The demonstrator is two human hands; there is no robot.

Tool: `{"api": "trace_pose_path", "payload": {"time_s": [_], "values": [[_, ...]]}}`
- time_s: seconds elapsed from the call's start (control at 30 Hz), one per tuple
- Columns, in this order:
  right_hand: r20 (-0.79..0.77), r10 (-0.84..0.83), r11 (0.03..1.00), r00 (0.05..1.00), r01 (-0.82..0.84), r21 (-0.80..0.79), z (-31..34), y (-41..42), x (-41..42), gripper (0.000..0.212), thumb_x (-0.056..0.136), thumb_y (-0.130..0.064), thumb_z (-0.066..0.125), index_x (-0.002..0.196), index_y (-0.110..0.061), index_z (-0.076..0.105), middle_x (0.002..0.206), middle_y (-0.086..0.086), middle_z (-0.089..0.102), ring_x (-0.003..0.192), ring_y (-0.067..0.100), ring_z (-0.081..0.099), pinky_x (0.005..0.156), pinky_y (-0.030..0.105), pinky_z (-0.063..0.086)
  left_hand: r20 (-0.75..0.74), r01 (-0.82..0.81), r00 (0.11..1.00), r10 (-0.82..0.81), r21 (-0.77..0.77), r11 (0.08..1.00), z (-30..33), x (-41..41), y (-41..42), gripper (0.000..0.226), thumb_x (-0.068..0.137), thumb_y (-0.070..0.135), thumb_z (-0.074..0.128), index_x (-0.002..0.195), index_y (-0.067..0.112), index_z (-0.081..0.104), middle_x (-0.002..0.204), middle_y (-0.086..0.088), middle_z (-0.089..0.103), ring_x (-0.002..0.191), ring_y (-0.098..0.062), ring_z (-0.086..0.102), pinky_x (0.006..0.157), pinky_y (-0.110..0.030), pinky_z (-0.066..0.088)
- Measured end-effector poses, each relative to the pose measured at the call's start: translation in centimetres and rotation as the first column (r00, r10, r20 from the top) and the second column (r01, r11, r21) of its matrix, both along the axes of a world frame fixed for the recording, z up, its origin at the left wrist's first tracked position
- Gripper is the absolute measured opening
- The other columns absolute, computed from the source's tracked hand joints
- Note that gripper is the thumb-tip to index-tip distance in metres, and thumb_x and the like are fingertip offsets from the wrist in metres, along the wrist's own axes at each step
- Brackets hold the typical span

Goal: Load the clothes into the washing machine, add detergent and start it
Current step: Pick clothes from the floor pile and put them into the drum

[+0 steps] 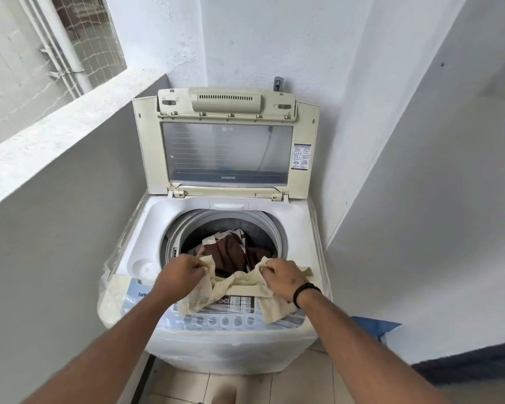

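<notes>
One cream cloth (239, 282), soft, light, limp: we bunch its top edge, left hand (184, 272) and right hand (280, 277) both clamped, above the drum (225, 228).

— Where are we, then?
— A home laundry corner, out on a utility balcony by the look of it. There's the top-loading washing machine (216, 287), lid (226, 147) up, tucked between plain white walls (420, 170).
— And that opening on the left?
— A low parapet ledge (56, 135) with wire mesh (91, 39) and a drainpipe (67, 45) beyond it. Beige floor tiles (274, 386) underfoot.
</notes>
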State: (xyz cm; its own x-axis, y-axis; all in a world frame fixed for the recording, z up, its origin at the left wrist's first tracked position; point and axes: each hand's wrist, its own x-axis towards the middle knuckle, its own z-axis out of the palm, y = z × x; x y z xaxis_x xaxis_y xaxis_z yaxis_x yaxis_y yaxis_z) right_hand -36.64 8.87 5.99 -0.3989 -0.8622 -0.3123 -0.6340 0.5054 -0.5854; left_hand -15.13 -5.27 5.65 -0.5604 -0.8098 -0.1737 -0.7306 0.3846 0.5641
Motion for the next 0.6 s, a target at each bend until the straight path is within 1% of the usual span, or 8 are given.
{"api": "trace_pose_path", "payload": {"time_s": [0.07, 0.13, 0.23, 0.33, 0.4, 0.47, 0.53, 0.6], "values": [[0.01, -0.048, 0.998, 0.999, 0.048, -0.038, 0.5, -2.0, -0.5, 0.044, 0.098, -0.029, 0.048, 0.057, -0.019, 0.038, 0.056, -0.003, 0.046, 0.056, 0.017, 0.046, 0.058, 0.037, 0.04, -0.041, -0.046, 0.998, 0.045, -0.02, 0.999, -0.1, -0.8, -1.9, 0.021, 0.091, 0.016, 0.065, 0.073, 0.023, 0.073, 0.059, 0.006, 0.063, 0.049, -0.004, 0.049, 0.049, -0.023, 0.033], [0.028, -0.093, 0.992, 0.995, 0.095, -0.087, 1.0, -4.0, -1.1, 0.042, 0.098, -0.026, 0.048, 0.058, -0.018, 0.041, 0.056, -0.001, 0.048, 0.056, 0.018, 0.046, 0.058, 0.036, 0.039, -0.097, -0.076, 0.993, 0.07, -0.055, 0.996, -0.4, -1.7, -3.6, 0.021, 0.091, 0.016, 0.066, 0.074, 0.026, 0.073, 0.061, 0.005, 0.066, 0.055, -0.009, 0.058, 0.051, -0.025, 0.039], [0.051, -0.182, 0.969, 0.982, 0.188, -0.163, 1.6, -7.0, -1.5, 0.037, 0.099, -0.025, 0.048, 0.063, -0.016, 0.048, 0.059, -0.001, 0.051, 0.058, 0.018, 0.049, 0.056, 0.033, 0.036, -0.222, -0.139, 0.969, 0.11, -0.119, 0.983, -0.5, -3.3, -5.7, 0.015, 0.091, 0.015, 0.066, 0.096, 0.02, 0.08, 0.078, 0.002, 0.076, 0.066, -0.013, 0.066, 0.059, -0.024, 0.044], [0.054, -0.233, 0.937, 0.971, 0.239, -0.254, 2.0, -9.4, -1.5, 0.033, 0.099, -0.021, 0.048, 0.067, -0.028, 0.053, 0.066, -0.009, 0.054, 0.068, 0.017, 0.052, 0.063, 0.03, 0.038, -0.336, -0.204, 0.926, 0.171, -0.064, 0.977, -0.6, -4.5, -7.6, 0.027, 0.091, 0.013, 0.064, 0.115, 0.021, 0.075, 0.107, 0.0, 0.075, 0.082, -0.012, 0.067, 0.072, -0.024, 0.049], [0.131, -0.234, 0.925, 0.963, 0.262, -0.274, 1.5, -10.6, -1.4, 0.024, 0.099, -0.018, 0.049, 0.106, -0.031, 0.068, 0.103, -0.007, 0.068, 0.095, 0.013, 0.059, 0.085, 0.031, 0.049, -0.311, -0.148, 0.942, 0.129, -0.038, 0.988, -1.7, -4.9, -8.9, 0.038, 0.088, 0.021, 0.063, 0.125, 0.024, 0.068, 0.127, -0.003, 0.066, 0.096, -0.016, 0.067, 0.081, -0.028, 0.053], [0.23, -0.235, 0.931, 0.944, 0.287, -0.227, 0.2, -10.8, -1.4, 0.046, 0.098, -0.018, 0.053, 0.143, -0.027, 0.049, 0.136, -0.004, 0.058, 0.12, 0.013, 0.055, 0.105, 0.033, 0.046, -0.18, -0.077, 0.981, 0.077, 0.012, 0.997, -3.1, -5.2, -9.5, 0.052, 0.083, 0.027, 0.067, 0.134, 0.023, 0.061, 0.146, -0.014, 0.05, 0.123, -0.028, 0.058, 0.097, -0.038, 0.051], [0.289, -0.261, 0.942, 0.921, 0.309, -0.132, -1.3, -9.9, -1.3, 0.058, 0.097, -0.024, 0.057, 0.15, -0.033, 0.036, 0.134, -0.002, 0.058, 0.119, 0.015, 0.057, 0.103, 0.034, 0.048, -0.094, -0.025, 0.995, 0.036, 0.115, 0.993, -4.3, -5.6, -9.0, 0.061, 0.084, 0.025, 0.075, 0.141, 0.022, 0.055, 0.157, -0.021, 0.034, 0.146, -0.031, 0.034, 0.111, -0.04, 0.037], [0.302, -0.304, 0.934, 0.904, 0.344, -0.09, -2.6, -8.1, -1.1, 0.059, 0.096, -0.027, 0.059, 0.15, -0.034, 0.035, 0.124, 0.0, 0.064, 0.11, 0.015, 0.061, 0.099, 0.034, 0.051, -0.09, 0.032, 0.996, -0.017, 0.174, 0.984, -5.2, -6.0, -7.8, 0.063, 0.085, 0.023, 0.076, 0.144, 0.02, 0.052, 0.158, -0.021, 0.032, 0.149, -0.028, 0.027, 0.113, -0.039, 0.033]]}}
